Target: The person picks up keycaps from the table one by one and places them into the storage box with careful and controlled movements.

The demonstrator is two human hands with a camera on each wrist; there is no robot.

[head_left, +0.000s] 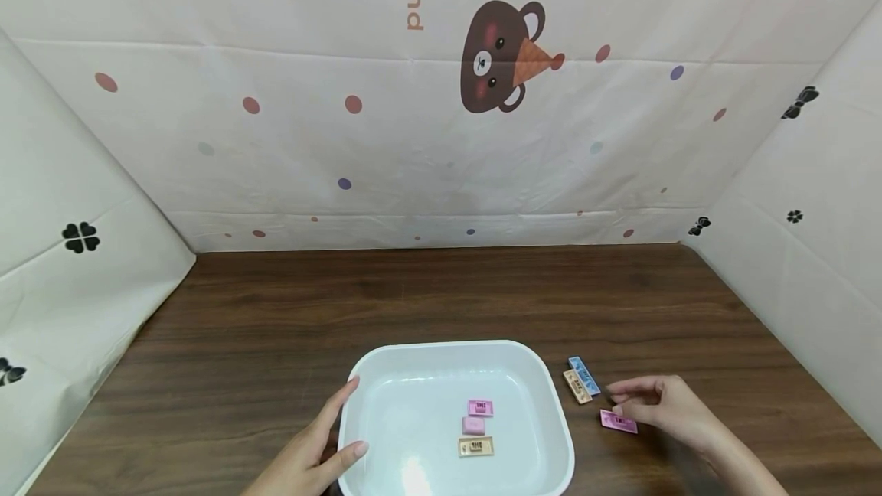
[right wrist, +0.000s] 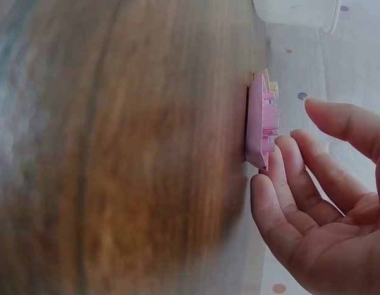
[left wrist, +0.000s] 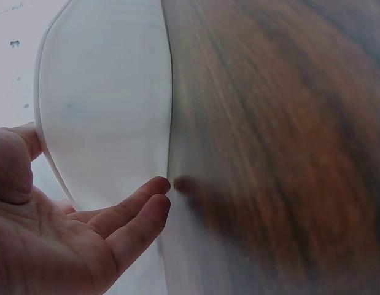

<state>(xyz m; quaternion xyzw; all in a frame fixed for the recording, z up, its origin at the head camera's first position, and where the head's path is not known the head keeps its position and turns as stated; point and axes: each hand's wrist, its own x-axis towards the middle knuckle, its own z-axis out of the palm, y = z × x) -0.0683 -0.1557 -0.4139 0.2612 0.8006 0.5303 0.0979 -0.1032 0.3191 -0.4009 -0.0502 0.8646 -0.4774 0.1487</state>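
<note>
At the left side of the white tray [head_left: 386, 358], my left hand [head_left: 310, 442] holds the rim, thumb over the edge. In the left wrist view, other fingers of the left hand [left wrist: 85, 239] lie against the tray's outer wall [left wrist: 104, 98]. On the table right of the tray, my right hand [head_left: 664, 408] is at a pink block with raised letters [head_left: 618, 422]. In the right wrist view the pink block [right wrist: 255, 123] lies flat beside the fingertips, and the thumb and fingers of the right hand [right wrist: 331, 203] stand apart with nothing between them.
Inside the tray lie a pink lettered block [head_left: 480, 408], a small plain pink block [head_left: 473, 425] and a tan lettered block [head_left: 476, 447]. Between tray and right hand, a blue block [head_left: 584, 376] touches a tan block [head_left: 577, 387]. White printed cloth walls [head_left: 427, 159] surround the wooden table [head_left: 310, 289].
</note>
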